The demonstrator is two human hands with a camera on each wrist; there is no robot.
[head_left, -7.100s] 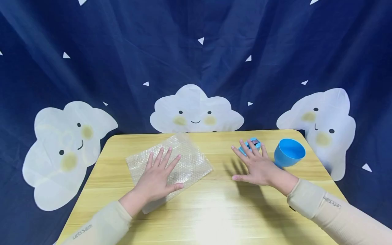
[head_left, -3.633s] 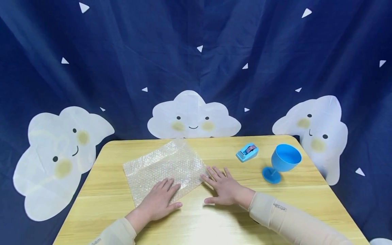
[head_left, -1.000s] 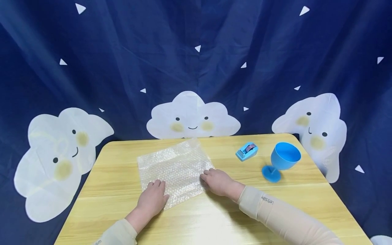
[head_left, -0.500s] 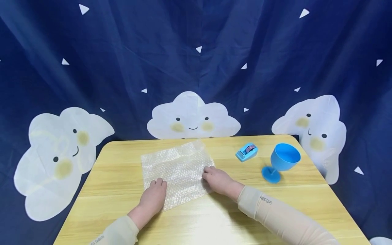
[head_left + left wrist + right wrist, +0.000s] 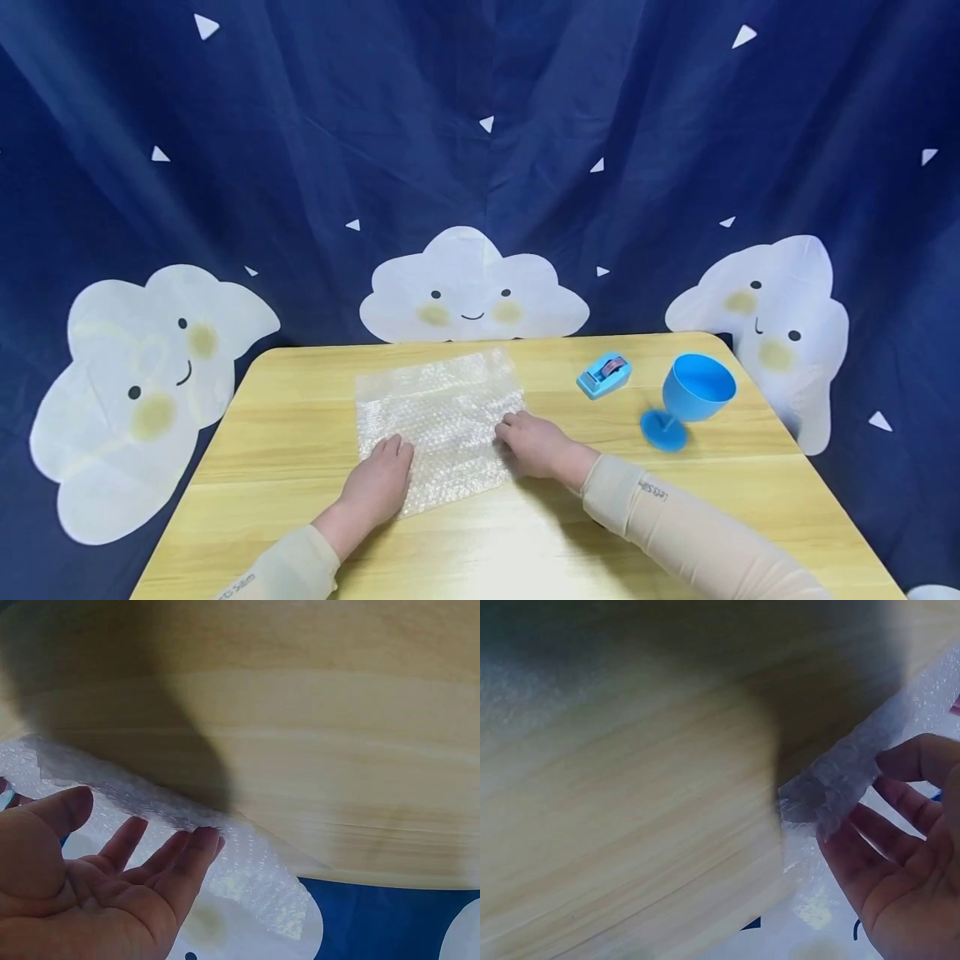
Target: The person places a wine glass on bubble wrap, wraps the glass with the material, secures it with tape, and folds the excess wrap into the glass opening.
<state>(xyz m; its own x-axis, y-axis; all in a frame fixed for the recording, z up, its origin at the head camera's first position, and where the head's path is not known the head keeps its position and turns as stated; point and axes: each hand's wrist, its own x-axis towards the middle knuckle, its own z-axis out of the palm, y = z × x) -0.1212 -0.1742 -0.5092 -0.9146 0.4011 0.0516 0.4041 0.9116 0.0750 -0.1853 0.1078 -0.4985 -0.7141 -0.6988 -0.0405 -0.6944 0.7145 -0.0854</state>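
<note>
A translucent sheet of bubble wrap (image 5: 450, 425) lies on the wooden table between my two hands. My left hand (image 5: 378, 479) rests on its left edge, the fingers bent a little. In the left wrist view the thumb stands apart from the fingers (image 5: 196, 851), whose tips touch the sheet's edge (image 5: 161, 799). Along the right edge my right hand (image 5: 536, 446) touches the sheet. From the right wrist view, its thumb and fingers (image 5: 847, 855) meet the border of the bubble wrap (image 5: 836, 784) at separate places, with a gap between them.
A blue tape dispenser (image 5: 604, 376) sits at the back right of the table (image 5: 645, 533). To its right stands a blue goblet (image 5: 697, 388) on a round foot. Behind the table hangs a dark blue curtain (image 5: 420, 108) with white clouds.
Both hands moved from lying with spread fingers to the sheet's two sides. The bubble wrap has turned and shifted right, now lying straighter. The dispenser and goblet have stayed put.
</note>
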